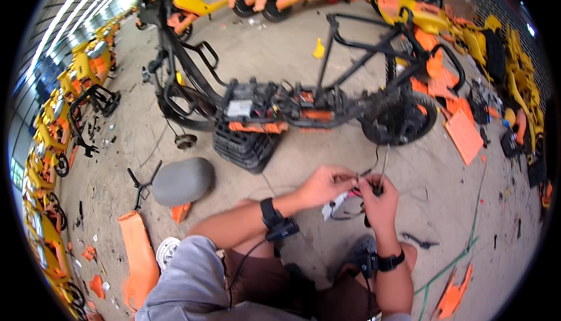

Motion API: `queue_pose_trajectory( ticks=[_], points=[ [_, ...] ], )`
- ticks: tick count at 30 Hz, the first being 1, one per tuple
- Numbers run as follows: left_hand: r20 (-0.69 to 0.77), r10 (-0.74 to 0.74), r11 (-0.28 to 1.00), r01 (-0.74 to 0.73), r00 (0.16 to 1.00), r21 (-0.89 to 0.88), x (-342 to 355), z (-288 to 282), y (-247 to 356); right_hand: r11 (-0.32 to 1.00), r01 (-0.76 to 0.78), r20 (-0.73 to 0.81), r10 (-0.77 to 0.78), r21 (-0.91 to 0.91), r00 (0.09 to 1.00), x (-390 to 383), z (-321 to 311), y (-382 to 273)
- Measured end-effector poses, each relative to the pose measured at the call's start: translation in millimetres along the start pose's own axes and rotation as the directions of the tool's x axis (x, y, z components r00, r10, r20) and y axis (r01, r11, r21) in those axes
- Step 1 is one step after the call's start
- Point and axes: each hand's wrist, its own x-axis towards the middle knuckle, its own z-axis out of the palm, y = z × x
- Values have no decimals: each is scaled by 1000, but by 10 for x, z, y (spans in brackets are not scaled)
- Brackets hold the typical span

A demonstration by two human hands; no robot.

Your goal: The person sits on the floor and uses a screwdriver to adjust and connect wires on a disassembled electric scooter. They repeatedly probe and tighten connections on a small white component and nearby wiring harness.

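My left hand (325, 186) is closed in a pinch at the near side of a stripped scooter frame (280, 108). Its fingertips meet those of my right hand (381, 204) over a small dark part with wires (374, 188), largely covered by fingers. A thin metal rod (384, 160), like a screwdriver shaft, points up from my right hand; its lower end is hidden. Beneath the fingers hang pink and black wires and a white piece (334, 206). The black scooter frame stands with its rear wheel (400, 119) just beyond my hands and its electrics exposed.
A grey seat (184, 182) lies on the floor to the left, near a long orange panel (139, 257). An orange plate (464, 136) rests at the right. Yellow and orange scooters (87, 67) line the left side and back. Green cord (453, 261) crosses the floor at lower right.
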Motion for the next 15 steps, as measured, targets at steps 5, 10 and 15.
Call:
queue_pose_trajectory(
  ticks=[5,10,15],
  points=[
    [-70,-30,999,33,997,35,-45,-22,64,999,-42,20,42,-2,999,-19,11,49],
    [-24,-84,996,84,996,-15,-2,-9,56,995,-92,58,89,49,994,7,-49,83],
    [-35,-43,999,43,998,4,-10,21,145,969,-177,84,164,175,983,22,-50,100]
  ],
)
